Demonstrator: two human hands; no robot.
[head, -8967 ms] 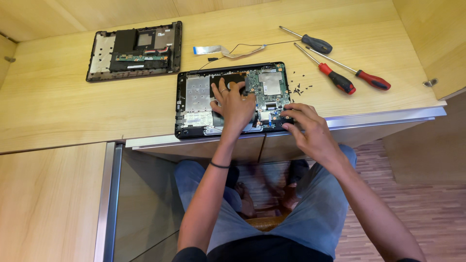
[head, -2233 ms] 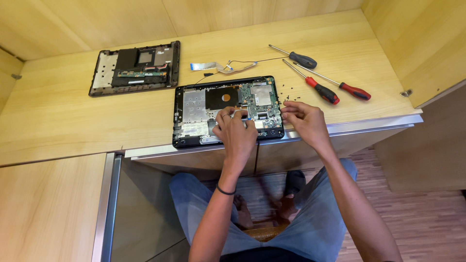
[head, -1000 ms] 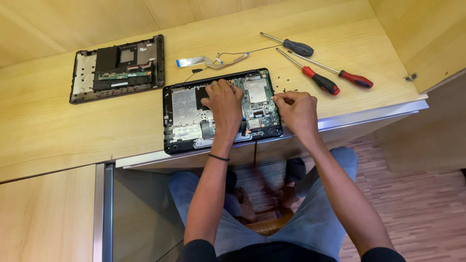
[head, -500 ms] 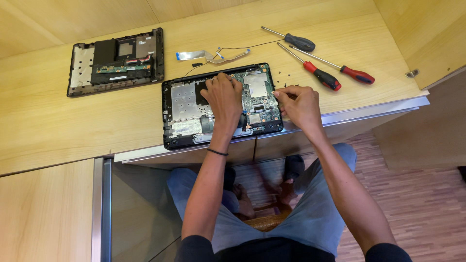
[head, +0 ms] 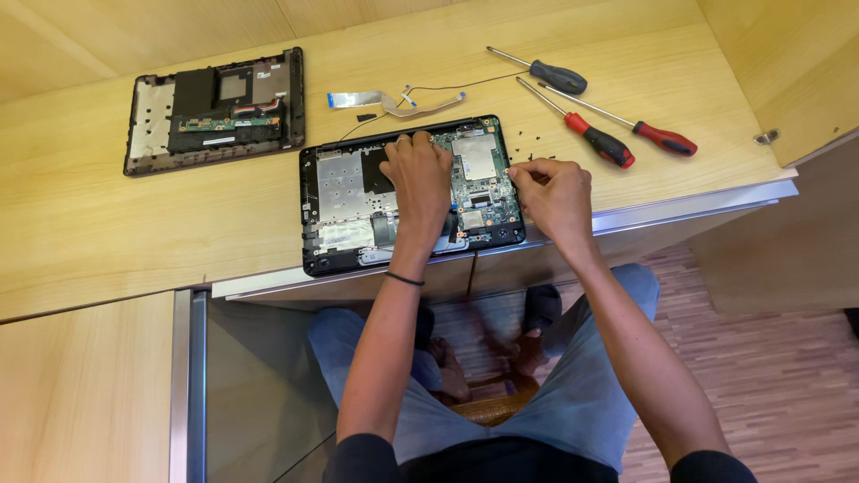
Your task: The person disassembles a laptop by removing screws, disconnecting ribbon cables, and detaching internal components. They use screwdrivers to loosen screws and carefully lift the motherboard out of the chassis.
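Since half a second ago little has changed: the left hand [head: 422,179] stays pressed flat, fingers spread and grip released, on the middle of the opened laptop base [head: 344,192], while the right hand [head: 557,192] has slid a touch outward to the base's right edge, its fingertips [head: 517,175] pinched together there (whether they grasp anything is too small to tell). The base lies at the front edge of the counter [head: 107,233], green circuit board [head: 479,174] exposed on its right half and a grey metal plate on its left.

Behind it, well apart to the left, lies a detached bottom cover [head: 215,112]. A loose ribbon cable [head: 380,98] with thin wires sits just beyond the base. To the right lie three screwdrivers: a black-handled one [head: 546,73] and two red-handled ones [head: 582,134] [head: 640,130], with tiny dark screws [head: 535,140] scattered near them.

The counter is pale wood with a metal strip along its front, set into matching wooden panelling; below, striped wood flooring shows past the person's knees
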